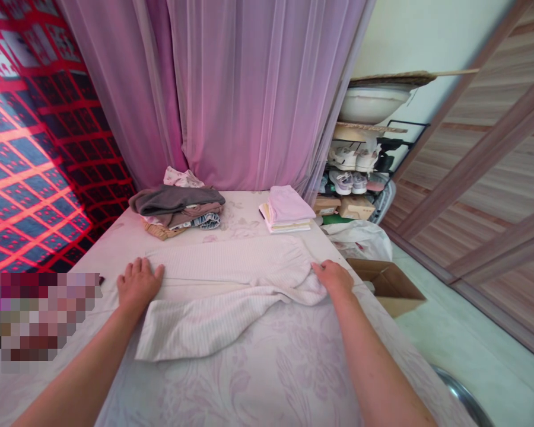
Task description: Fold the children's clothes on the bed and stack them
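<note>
Pale striped trousers (pixel 231 261) lie sideways across the bed, the two legs stretching left and the gathered waist at the right. One leg lies straight at the back; the other angles toward me. My left hand (pixel 139 283) rests flat by the far leg's cuff, fingers spread. At the waist, my right hand (pixel 333 277) pinches the edge of the fabric. Behind my left hand sits a loose pile of clothes (pixel 178 201), dark grey on top. A neat stack of folded clothes (pixel 289 207), pink uppermost, stands beyond the trousers at the right.
The bed (pixel 267 367) has a floral cover. Purple curtains (pixel 258 89) hang behind it. To the right are a shoe rack (pixel 351 160), a white plastic bag (pixel 365 237), an open cardboard box (pixel 387 284) and a metal basin (pixel 460 394). A red-and-black checked cloth (pixel 40 148) hangs left.
</note>
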{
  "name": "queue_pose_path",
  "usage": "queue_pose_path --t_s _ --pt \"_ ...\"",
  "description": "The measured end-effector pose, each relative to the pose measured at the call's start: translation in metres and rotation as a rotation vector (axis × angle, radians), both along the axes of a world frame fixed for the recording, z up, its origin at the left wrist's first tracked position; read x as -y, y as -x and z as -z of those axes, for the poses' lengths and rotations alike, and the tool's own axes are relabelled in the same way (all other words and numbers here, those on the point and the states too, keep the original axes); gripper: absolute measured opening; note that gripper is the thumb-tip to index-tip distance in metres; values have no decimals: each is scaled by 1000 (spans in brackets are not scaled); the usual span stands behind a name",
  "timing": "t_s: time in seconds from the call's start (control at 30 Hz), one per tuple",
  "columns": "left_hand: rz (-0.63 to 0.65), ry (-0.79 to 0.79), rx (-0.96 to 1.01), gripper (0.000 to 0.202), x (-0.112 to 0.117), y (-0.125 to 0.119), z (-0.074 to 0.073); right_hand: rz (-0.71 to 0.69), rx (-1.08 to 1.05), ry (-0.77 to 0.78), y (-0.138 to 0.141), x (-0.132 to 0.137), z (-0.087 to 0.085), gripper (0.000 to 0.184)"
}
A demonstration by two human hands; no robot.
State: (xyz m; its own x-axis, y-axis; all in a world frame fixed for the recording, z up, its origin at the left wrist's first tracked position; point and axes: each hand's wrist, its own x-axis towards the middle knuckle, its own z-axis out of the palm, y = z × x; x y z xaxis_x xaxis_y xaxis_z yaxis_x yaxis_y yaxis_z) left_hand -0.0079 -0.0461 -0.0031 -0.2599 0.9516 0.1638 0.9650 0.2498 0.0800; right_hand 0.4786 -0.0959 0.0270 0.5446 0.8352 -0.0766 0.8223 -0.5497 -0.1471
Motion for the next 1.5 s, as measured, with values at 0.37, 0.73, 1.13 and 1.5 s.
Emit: queue_pose_path --t_s 0.37,0.73,1.13,1.5 --pt "-2 4 -5 60 0 1 2 -24 18 43 -4 -1 -2 40" --pt "1 0 24 62 0 0 1 -523 56 -79 51 -13 23 52" --pt "-10 4 47 60 1 0 2 -515 -400 -340 34 10 26 39" --pt "250 62 479 55 24 15 -28 -646 -331 -229 4 58 18 33"
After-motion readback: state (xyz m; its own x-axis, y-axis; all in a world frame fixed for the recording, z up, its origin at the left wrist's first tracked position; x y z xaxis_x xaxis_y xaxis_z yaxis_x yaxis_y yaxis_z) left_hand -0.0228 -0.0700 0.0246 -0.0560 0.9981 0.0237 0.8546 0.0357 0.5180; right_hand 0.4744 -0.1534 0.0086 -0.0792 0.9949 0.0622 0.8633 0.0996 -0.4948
